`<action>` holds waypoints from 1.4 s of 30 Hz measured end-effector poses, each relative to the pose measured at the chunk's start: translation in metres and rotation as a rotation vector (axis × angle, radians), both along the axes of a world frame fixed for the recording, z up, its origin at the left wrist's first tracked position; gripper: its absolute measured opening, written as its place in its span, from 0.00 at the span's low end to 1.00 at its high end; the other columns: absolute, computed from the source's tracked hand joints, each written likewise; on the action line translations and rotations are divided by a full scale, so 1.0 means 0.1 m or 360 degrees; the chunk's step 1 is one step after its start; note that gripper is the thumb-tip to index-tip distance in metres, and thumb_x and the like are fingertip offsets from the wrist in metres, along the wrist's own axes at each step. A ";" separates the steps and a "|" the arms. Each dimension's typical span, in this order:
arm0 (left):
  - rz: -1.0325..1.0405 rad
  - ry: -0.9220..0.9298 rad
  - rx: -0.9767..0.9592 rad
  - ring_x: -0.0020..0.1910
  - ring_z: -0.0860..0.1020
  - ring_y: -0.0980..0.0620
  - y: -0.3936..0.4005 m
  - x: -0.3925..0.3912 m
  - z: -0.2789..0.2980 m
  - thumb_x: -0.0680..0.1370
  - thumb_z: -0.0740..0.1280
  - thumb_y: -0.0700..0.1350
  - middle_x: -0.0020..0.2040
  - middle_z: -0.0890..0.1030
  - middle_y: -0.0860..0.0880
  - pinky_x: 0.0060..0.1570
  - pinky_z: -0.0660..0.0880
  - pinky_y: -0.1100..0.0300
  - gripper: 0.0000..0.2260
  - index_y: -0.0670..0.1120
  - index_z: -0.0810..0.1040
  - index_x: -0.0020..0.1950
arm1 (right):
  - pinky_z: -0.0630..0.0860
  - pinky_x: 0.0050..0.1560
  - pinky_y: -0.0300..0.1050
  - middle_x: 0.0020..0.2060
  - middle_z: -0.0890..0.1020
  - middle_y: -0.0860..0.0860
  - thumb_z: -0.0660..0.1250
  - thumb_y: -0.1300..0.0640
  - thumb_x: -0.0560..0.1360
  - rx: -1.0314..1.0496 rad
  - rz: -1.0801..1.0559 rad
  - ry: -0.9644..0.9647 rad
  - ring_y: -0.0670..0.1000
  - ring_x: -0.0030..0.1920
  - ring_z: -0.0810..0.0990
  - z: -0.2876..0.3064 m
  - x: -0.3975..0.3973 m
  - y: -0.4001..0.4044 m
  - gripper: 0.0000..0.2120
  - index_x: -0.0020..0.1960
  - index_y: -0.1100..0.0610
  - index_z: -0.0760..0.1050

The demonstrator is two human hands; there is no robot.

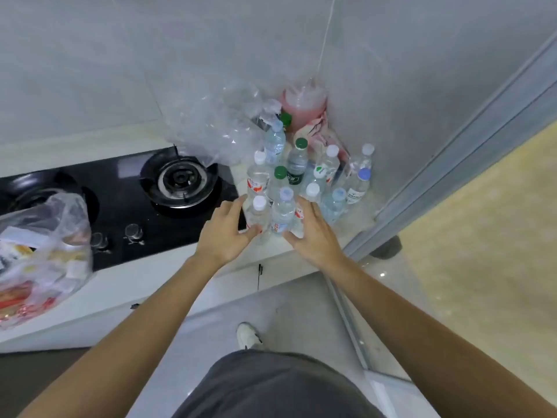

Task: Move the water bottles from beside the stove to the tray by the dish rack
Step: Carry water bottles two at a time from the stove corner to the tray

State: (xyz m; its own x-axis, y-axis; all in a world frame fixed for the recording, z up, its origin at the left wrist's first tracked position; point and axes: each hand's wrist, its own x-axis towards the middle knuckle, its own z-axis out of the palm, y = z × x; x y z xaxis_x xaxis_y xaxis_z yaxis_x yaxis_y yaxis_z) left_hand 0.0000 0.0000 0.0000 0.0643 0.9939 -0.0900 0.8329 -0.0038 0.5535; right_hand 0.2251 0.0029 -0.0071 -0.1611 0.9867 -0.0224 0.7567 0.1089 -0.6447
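Note:
Several clear plastic water bottles (297,179) with white, blue and green caps stand bunched in the counter corner, right of the black gas stove (126,203). My left hand (224,233) reaches the left side of the front white-capped bottle (258,217), fingers spread, thumb at its base. My right hand (313,233) is spread at the right side of the front blue-capped bottle (283,214). Both hands flank these two front bottles; neither is closed around one. The tray and dish rack are out of view.
A crumpled clear plastic bag (217,125) and a pink-filled jug (304,104) sit behind the bottles against the tiled wall. A filled plastic bag (42,254) lies on the stove's left side. A sliding door frame (452,182) borders the counter on the right.

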 end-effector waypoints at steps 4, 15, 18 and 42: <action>-0.0005 -0.0211 -0.0235 0.70 0.73 0.47 0.20 -0.02 -0.12 0.75 0.70 0.65 0.70 0.74 0.51 0.65 0.75 0.42 0.37 0.58 0.61 0.81 | 0.81 0.57 0.61 0.73 0.70 0.45 0.75 0.50 0.76 -0.0074 -0.0041 0.0029 0.56 0.61 0.82 -0.04 -0.09 0.23 0.38 0.79 0.44 0.58; 0.0246 -0.0385 -0.0321 0.57 0.81 0.49 0.38 0.23 -0.54 0.71 0.80 0.57 0.59 0.81 0.54 0.56 0.80 0.45 0.29 0.55 0.72 0.66 | 0.77 0.54 0.58 0.66 0.77 0.52 0.77 0.50 0.75 -0.0101 -0.0072 -0.0183 0.62 0.56 0.82 -0.33 -0.21 0.58 0.32 0.73 0.52 0.65; 0.0342 -0.0237 -0.0262 0.49 0.83 0.49 0.39 0.28 -0.58 0.72 0.78 0.61 0.52 0.83 0.54 0.47 0.81 0.48 0.24 0.54 0.73 0.59 | 0.79 0.51 0.57 0.63 0.79 0.54 0.77 0.50 0.75 -0.0039 -0.0044 -0.0257 0.63 0.57 0.82 -0.36 -0.19 0.65 0.29 0.70 0.56 0.69; 0.1055 -0.0084 -0.0083 0.45 0.77 0.49 -0.23 -0.26 -0.68 0.74 0.75 0.64 0.51 0.78 0.54 0.42 0.73 0.53 0.25 0.50 0.71 0.58 | 0.79 0.41 0.51 0.55 0.76 0.48 0.79 0.46 0.69 0.0237 0.0624 -0.0123 0.54 0.54 0.80 -0.51 -0.72 0.59 0.27 0.63 0.52 0.73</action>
State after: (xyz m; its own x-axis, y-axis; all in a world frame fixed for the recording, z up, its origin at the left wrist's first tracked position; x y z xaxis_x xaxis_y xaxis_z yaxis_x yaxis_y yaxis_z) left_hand -0.0255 -0.0233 -0.0683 -0.5534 0.8189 -0.1522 0.6215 0.5276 0.5791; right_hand 0.1527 0.0616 -0.0580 -0.5284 0.8444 0.0889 0.6849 0.4857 -0.5431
